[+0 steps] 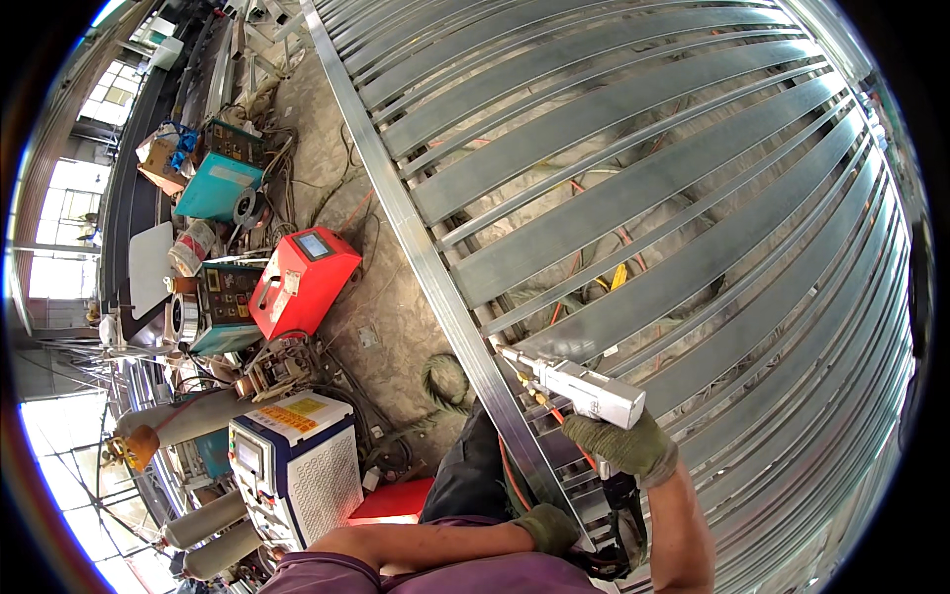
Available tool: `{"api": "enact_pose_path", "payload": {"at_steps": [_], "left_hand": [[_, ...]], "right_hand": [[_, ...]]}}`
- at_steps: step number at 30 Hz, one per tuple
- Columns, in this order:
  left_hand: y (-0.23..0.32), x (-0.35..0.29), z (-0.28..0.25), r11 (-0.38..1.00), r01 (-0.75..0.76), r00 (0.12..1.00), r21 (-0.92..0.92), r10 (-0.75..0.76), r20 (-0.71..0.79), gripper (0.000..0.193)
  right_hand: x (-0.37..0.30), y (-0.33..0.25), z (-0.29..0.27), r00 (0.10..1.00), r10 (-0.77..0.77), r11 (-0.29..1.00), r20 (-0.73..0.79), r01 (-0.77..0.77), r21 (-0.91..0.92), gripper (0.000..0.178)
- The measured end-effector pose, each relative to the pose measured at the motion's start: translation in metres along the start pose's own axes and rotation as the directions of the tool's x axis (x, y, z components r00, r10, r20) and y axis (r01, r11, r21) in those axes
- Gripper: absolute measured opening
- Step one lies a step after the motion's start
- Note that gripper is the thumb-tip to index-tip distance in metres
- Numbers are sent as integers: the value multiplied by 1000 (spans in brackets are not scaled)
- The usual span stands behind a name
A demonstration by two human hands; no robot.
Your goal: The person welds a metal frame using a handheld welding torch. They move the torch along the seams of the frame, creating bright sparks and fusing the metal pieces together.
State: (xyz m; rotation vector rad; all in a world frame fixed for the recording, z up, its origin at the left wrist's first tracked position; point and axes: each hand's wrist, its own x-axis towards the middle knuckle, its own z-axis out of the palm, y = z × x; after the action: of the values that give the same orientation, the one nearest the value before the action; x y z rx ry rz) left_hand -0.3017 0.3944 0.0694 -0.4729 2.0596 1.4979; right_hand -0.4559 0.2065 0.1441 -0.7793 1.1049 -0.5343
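A dark green work glove covers my right hand [625, 447], which is closed around the grip of a white and silver welding gun [594, 392]. The gun's narrow nozzle points up-left to where a flat slat meets the edge rail [401, 213] of a large galvanized metal panel [584, 238]. Brass fittings and an orange hose [556, 406] run along the gun's side. My left hand [549, 528], also gloved, is low beside the lower end of the rail, close to my body; its fingers are hidden, so whether it grips the rail does not show.
Left of the panel stand a red machine [307, 272], a white and blue cabinet [312, 465], teal welding machines [223, 178] and grey gas cylinders [203, 520]. A coiled green hose [445, 384] lies on the concrete floor near my leg. Cables and hoses run beneath the panel.
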Motion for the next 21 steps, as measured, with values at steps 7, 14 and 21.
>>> {"api": "enact_pose_path", "payload": {"at_steps": [7, 14, 21], "left_hand": [[7, 4, 7, 1000, 9, 1000, -13, -8, 30, 28], [22, -6, -12, 1000, 16, 998, 10, -17, 54, 30], [33, -17, -32, 998, 68, 992, 13, -69, 110, 29]], "right_hand": [[-8, 17, -3, 996, 89, 995, 2, -89, -42, 50], [-12, 28, -2, 1000, -17, 999, -6, 17, -28, 46], [-7, 25, -4, 997, -73, 997, 22, 72, 42, 50]]}}
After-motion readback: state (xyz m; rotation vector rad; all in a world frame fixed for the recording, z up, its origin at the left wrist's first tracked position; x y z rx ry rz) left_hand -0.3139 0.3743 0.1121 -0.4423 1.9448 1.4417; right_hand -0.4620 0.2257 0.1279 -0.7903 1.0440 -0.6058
